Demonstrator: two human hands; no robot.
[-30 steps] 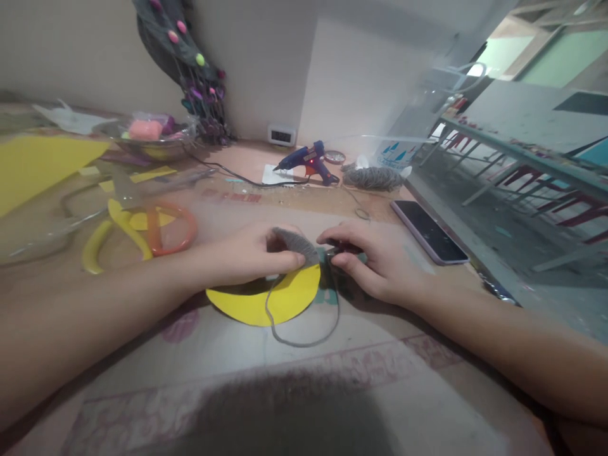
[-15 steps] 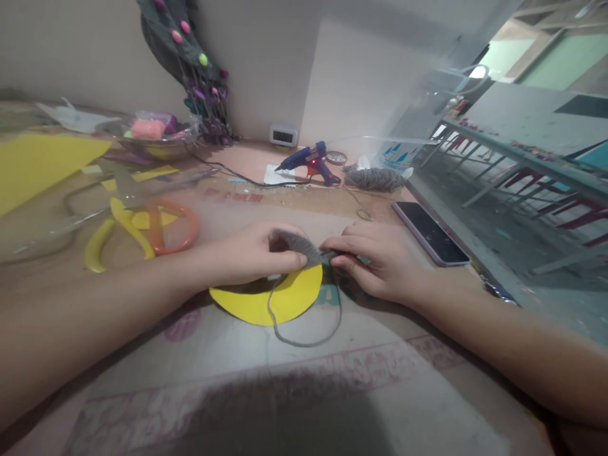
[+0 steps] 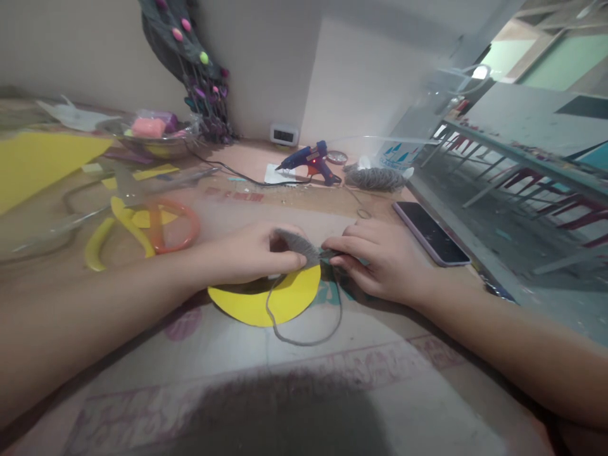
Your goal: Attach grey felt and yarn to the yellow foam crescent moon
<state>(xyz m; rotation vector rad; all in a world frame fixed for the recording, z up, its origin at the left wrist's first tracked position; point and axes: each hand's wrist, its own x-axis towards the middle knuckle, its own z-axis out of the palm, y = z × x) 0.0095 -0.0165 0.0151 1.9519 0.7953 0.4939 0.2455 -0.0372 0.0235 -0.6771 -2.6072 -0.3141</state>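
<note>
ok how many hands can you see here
2: the left hand holds the yellow card by its grey-wrapped part, and the right hand, just beside it, pinches a small grey bundle. No other hands show.

counter (image 3: 285,399): roomy this side of the yarn loop (image 3: 306,344)
left: scissors (image 3: 156,231) block it
right: phone (image 3: 431,234)
back: glue gun (image 3: 304,158) + cord (image 3: 285,184)
</note>
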